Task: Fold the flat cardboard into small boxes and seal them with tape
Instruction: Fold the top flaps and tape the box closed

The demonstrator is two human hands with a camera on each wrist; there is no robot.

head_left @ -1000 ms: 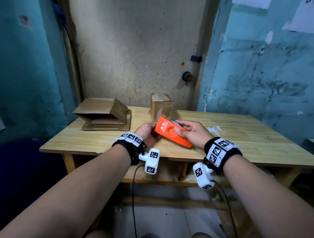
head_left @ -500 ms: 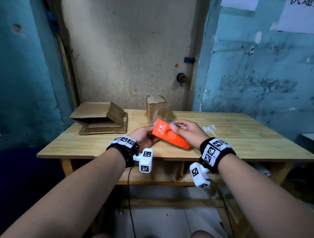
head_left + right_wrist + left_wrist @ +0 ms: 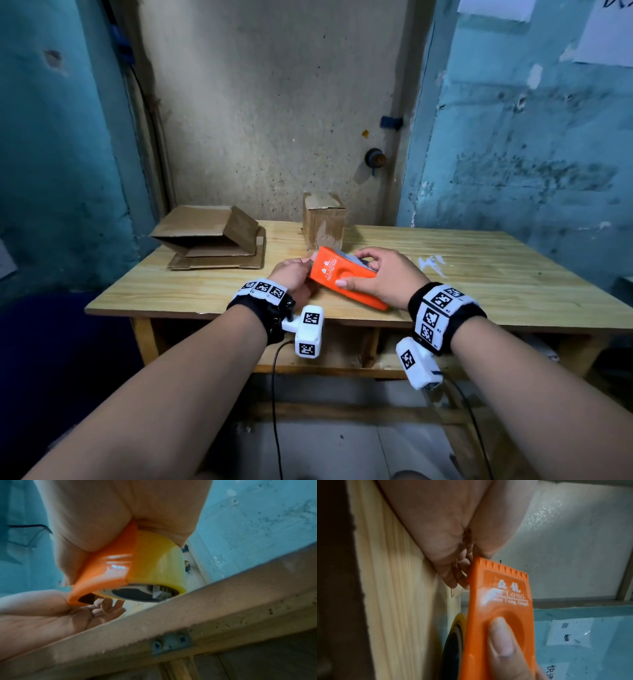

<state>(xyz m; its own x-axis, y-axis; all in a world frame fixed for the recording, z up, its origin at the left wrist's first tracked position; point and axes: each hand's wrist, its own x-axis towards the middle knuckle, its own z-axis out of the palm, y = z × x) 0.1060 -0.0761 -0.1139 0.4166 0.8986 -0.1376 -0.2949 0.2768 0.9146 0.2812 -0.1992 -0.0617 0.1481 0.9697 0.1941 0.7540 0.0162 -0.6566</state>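
While the right hand (image 3: 383, 277) clamps the orange tape dispenser (image 3: 346, 281) near the counter's (image 3: 513, 274) front edge, the left hand's (image 3: 294, 277) curled fingers pick at its toothed end, likely to free tape.

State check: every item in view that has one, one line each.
tape dispenser: gripped by right hand, tilted, lifted above the table
tape roll: loaded in dispenser
left hand: fingers at the dispenser's toothed end; grip unclear
small box: folded, upright, top flaps closed
flat cardboard: stacked; top piece partly opened
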